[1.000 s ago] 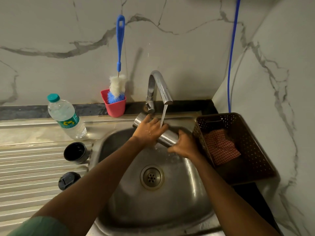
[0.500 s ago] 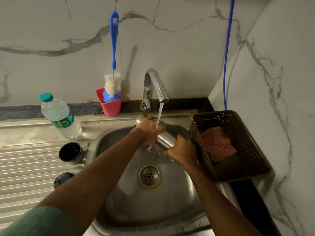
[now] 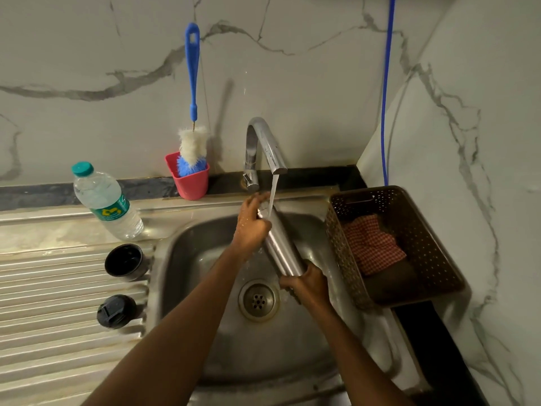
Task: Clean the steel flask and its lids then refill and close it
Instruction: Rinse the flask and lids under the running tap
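1. The cylindrical brushed-steel flask point(image 3: 282, 244) is tilted over the stainless-steel sink basin point(image 3: 199, 288), with its upper end under the thin stream from the curved chrome tap point(image 3: 263, 142)
2. The left hand point(image 3: 251, 227) curls its fingers round the flask's upper part, just beside where the water lands
3. The right hand point(image 3: 307, 284) grips the flask's lower end, nearer the person and beside the round drain point(image 3: 258, 300)
4. Bare steel shows between the 2 hands
5. On the ribbed drainboard point(image 3: 44, 303), well apart from the hands, lie 2 black lids: a round cup lid point(image 3: 124, 262) and a flat-topped stopper lid point(image 3: 116, 311)
6. A brown perforated plastic basket point(image 3: 424, 259) sits just right of the basin
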